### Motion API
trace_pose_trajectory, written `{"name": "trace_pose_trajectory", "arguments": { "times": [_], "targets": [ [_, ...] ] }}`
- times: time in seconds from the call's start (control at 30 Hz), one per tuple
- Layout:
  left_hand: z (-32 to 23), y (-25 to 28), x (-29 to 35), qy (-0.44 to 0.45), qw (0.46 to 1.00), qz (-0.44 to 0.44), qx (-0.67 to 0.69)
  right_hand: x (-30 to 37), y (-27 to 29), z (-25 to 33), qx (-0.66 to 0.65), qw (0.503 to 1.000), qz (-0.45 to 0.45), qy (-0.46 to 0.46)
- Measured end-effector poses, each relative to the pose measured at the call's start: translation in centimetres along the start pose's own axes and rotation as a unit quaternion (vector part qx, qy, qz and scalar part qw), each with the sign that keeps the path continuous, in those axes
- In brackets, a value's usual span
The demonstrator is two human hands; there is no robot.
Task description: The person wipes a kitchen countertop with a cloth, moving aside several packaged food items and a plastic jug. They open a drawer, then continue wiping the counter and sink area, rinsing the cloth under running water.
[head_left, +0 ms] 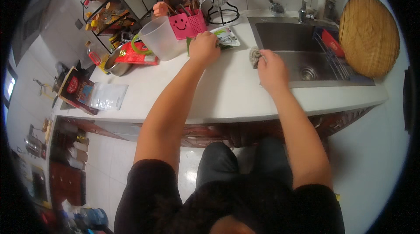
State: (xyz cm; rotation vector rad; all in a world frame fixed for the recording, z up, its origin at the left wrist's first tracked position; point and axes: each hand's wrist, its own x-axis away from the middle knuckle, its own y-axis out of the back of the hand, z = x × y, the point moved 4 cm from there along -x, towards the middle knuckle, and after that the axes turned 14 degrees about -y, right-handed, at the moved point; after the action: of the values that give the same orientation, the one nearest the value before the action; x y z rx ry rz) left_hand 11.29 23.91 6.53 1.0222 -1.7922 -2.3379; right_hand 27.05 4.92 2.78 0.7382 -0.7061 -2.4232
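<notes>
My left hand [204, 49] is closed on a green and white packet [227, 37] at the back of the white counter [218, 89]. Its fingertips are partly hidden behind the knuckles. In my right hand [273, 71] is a bunched grey cloth [254, 57], pinched near the sink's left edge. The cloth is just above or touching the counter; I cannot tell which. Left of my left hand stands a clear plastic jug [159, 39] with a green handle. Behind it is a pink smiling-face basket [181, 26] holding utensils.
The steel sink [282, 54] lies to the right, with a faucet [302, 8], a red colander-like bowl [332, 43] and a round woven lid [369, 35]. On the left are a red packet [138, 54], a metal bowl [116, 63], a clear pouch [109, 95] and a spice rack [107, 17].
</notes>
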Motion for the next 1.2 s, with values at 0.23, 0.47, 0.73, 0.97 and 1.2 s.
{"name": "trace_pose_trajectory", "arguments": {
  "times": [0.23,0.47,0.73,0.97,1.2],
  "targets": [
    [4.2,2.3,-1.6,0.149,0.973,-0.171,0.047,0.5,0.6,0.3,-0.084,0.996,-0.038,-0.018],
    [0.2,11.9,-0.1,0.064,0.977,-0.203,0.003,-0.6,1.0,-0.7,-0.195,0.972,-0.130,-0.013],
    [-14.2,9.4,13.1,-0.023,0.992,-0.075,-0.104,-1.5,1.9,-1.8,-0.333,0.929,-0.126,-0.107],
    [-15.8,8.0,16.4,-0.041,0.993,-0.105,-0.040,5.2,5.8,6.1,-0.169,0.942,-0.109,0.269],
    [-14.8,7.6,17.5,-0.062,0.994,-0.083,0.016,9.5,3.4,4.1,0.010,0.944,0.109,0.312]
  ]
}}
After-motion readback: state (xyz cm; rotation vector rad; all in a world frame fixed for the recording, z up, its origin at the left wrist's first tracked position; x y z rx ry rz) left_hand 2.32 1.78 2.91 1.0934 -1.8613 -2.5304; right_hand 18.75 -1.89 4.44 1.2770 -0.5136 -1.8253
